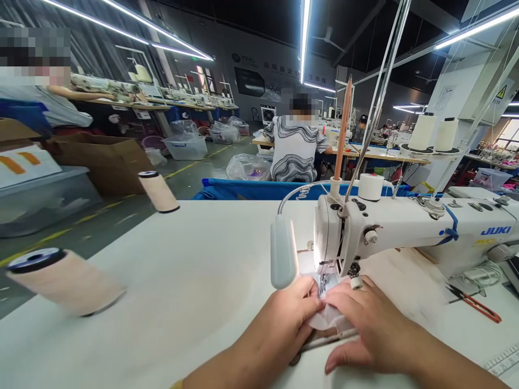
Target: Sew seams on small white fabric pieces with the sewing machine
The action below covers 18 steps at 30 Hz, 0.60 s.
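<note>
My left hand [287, 313] is closed, with thumb and forefinger pinching a thin white cloth [324, 319] just left of the needle. From the other side my right hand [377, 327] rests its fingers on that cloth, its thumb spread apart toward me. The cloth lies under the presser foot [323, 283] of a white sewing machine [389, 221], and its far part is hidden by the hands and the machine head. A grey lamp [283, 254] on a bent metal arm hangs beside the needle.
Two cream thread cones, a nearer one [71, 281] and a farther one [159, 192], stand on the white table [178, 292]. Red-handled snips [476, 305] and a ruler [505, 359] lie at right. A pencil [344, 129] stands upright on the machine. Another person [298, 146] sits ahead.
</note>
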Tool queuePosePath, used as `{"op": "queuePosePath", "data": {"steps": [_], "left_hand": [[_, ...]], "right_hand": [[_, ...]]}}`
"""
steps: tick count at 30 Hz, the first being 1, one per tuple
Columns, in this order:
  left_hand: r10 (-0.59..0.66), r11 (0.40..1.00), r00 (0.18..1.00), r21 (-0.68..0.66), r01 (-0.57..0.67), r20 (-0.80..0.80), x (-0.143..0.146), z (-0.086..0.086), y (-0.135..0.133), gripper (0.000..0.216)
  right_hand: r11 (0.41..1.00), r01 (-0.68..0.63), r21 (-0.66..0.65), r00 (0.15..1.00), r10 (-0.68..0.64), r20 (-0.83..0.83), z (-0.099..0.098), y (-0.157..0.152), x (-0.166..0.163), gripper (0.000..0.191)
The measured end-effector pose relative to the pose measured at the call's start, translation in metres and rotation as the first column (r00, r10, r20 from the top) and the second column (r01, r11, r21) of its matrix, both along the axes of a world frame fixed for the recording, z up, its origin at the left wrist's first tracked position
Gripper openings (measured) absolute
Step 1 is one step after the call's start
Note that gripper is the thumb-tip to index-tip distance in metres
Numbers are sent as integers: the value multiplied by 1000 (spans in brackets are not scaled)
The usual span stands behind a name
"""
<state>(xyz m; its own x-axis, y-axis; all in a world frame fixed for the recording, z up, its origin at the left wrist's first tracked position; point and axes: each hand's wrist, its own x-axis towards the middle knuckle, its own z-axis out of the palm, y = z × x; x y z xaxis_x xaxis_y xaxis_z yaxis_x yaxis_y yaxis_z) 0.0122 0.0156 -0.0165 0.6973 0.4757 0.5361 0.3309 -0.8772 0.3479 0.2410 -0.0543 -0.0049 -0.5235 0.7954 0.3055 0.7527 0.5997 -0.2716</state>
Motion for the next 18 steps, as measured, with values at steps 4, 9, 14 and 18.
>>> {"op": "queuePosePath", "data": {"steps": [4, 9, 14, 18], "left_hand": [[-36, 965, 999, -261, 31, -14, 0, 6, 7, 31], [-46, 937, 998, -347, 30, -38, -4, 17, 12, 37], [-135, 988, 990, -75, 137, 34, -9, 1, 0, 31], [-157, 982, 986, 120, 149, 59, -9, -9, -13, 32]], "right_hand": [[996, 75, 54, 995, -72, -65, -3, 4, -8, 10], [996, 83, -14, 956, -84, -280, 4, 9, -7, 16], [992, -123, 3, 990, 123, -67, 5, 1, -2, 15], [992, -126, -24, 990, 127, 60, 8, -6, 1, 19]]}}
